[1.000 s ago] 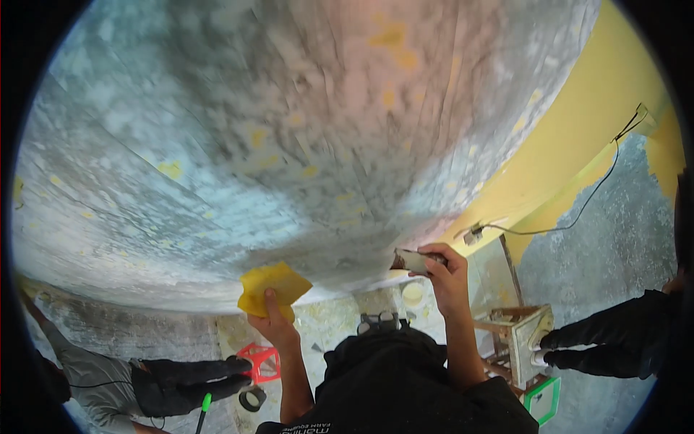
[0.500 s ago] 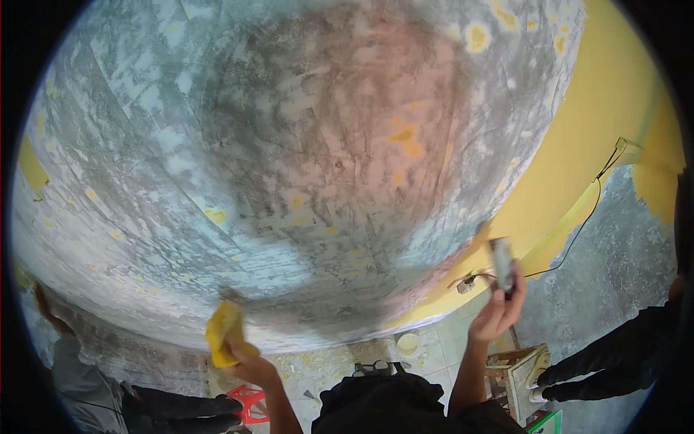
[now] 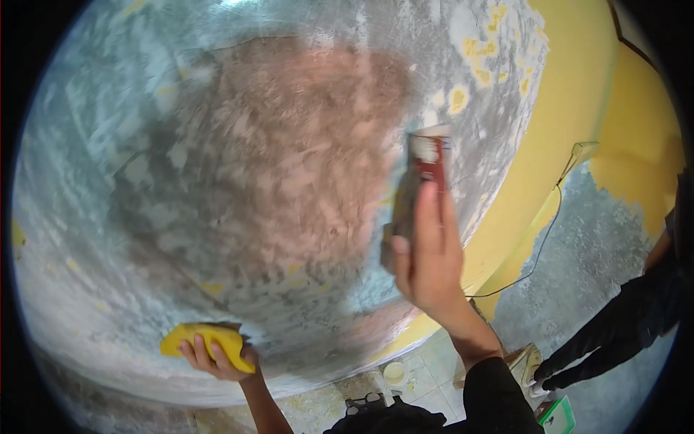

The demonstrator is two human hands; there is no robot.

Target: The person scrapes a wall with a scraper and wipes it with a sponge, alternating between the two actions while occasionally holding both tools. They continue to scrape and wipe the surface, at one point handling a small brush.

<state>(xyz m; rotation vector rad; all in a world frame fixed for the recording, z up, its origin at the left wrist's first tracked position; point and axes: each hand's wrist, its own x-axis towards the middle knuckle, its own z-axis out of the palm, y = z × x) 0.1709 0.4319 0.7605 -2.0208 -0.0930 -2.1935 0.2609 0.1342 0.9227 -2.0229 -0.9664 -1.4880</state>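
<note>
A yellow sponge (image 3: 230, 340) is in my left hand (image 3: 220, 363), whose fingers curl over it close against the lower part of the wall (image 3: 289, 166). That wall is patchy grey and white with small yellow spots. My right hand (image 3: 434, 267) is raised higher, gripping a flat rectangular tool (image 3: 428, 155) with a red and white marked face. Its forefinger lies along the tool and the thumb is at its left side. The tool overlaps the right part of the wall in this view and is slightly blurred.
Right of the patchy surface runs a yellow painted strip (image 3: 571, 79). A black cable (image 3: 543, 253) hangs from a small box (image 3: 584, 150). A person in dark trousers (image 3: 607, 336) stands at the right. On the floor are a pale tub (image 3: 395, 373) and a green-edged container (image 3: 558, 416).
My right hand has risen and moved left with the tool, now over the wall. My left hand has moved slightly left with the sponge. The view has shifted; the person at left has left it.
</note>
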